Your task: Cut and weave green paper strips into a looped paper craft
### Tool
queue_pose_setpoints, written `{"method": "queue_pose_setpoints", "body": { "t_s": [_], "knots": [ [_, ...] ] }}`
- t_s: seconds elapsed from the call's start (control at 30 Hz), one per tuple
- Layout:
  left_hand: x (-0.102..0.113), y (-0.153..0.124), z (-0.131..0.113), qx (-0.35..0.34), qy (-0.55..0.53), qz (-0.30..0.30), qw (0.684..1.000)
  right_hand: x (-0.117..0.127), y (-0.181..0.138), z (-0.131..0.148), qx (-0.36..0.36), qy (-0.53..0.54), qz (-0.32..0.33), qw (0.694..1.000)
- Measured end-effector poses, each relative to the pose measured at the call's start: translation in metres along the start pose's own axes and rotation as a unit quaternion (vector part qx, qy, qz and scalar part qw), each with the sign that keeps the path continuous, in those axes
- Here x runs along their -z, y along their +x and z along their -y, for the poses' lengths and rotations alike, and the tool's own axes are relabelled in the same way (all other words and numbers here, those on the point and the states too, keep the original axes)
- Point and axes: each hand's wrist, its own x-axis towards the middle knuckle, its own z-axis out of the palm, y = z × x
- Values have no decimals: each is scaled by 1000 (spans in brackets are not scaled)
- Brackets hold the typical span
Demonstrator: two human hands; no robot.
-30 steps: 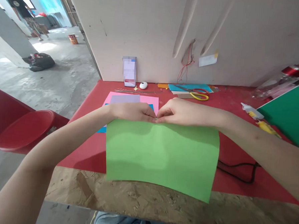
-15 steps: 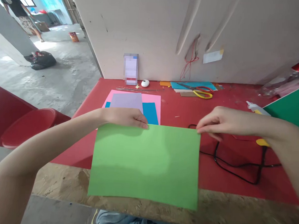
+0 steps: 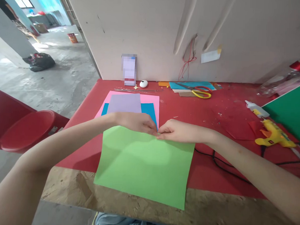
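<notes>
A sheet of light green paper hangs over the near part of the table, its lower edge above the bare wooden strip. My left hand pinches its top edge near the middle. Right beside it, my right hand pinches the same edge, with the fingertips of both hands meeting. Behind the hands lie a pink sheet, a blue sheet and a lilac sheet, stacked and partly covered by my left hand.
Scissors rest on paper pieces at the back. A yellow glue gun with a black cord lies right, near a white-tipped glue bottle and a green board. A phone leans on the wall. One person stands far left.
My right hand has moved left from the sheet's top right corner to meet my left hand. The green paper has tilted and bowed slightly. The glue gun is now uncovered.
</notes>
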Motion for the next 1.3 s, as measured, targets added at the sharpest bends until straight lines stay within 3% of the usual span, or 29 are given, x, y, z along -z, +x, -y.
{"method": "queue_pose_setpoints", "body": {
  "t_s": [0.1,0.2,0.43,0.53,0.7,0.83,0.9,0.97,1.0,1.1,1.2,1.3],
  "knots": [
    [0,-5,-3,-7,14,10,1000,4,-5,-4,12,40,15,999],
    [4,-21,1,10,22,-19,1000,9,-21,-18,22,98,27,995],
    [12,-52,40,66,3,-26,998,15,-45,-57,-48,126,68,989],
    [7,-49,48,51,-2,-56,997,22,-41,-58,-65,98,83,990],
    [-1,-41,47,-6,14,-102,995,25,-26,-48,-25,50,42,998],
    [8,-59,60,35,47,-80,995,25,-36,-58,-52,66,37,996],
    [10,-66,63,83,52,-173,980,26,-43,-63,-77,72,11,994],
    [5,-63,55,94,21,-329,940,26,-45,-61,-81,72,-13,994],
    [1,-57,47,69,8,-367,928,26,-42,-56,-73,64,-18,995],
    [-16,-29,14,-23,65,-352,933,22,-25,-36,-40,27,-12,999],
    [-28,-5,-9,-40,141,-307,940,20,-8,-18,-17,-7,-11,1000],
    [-32,4,-11,-30,143,-273,951,17,2,-14,-17,-19,-13,1000]
  ]
}}
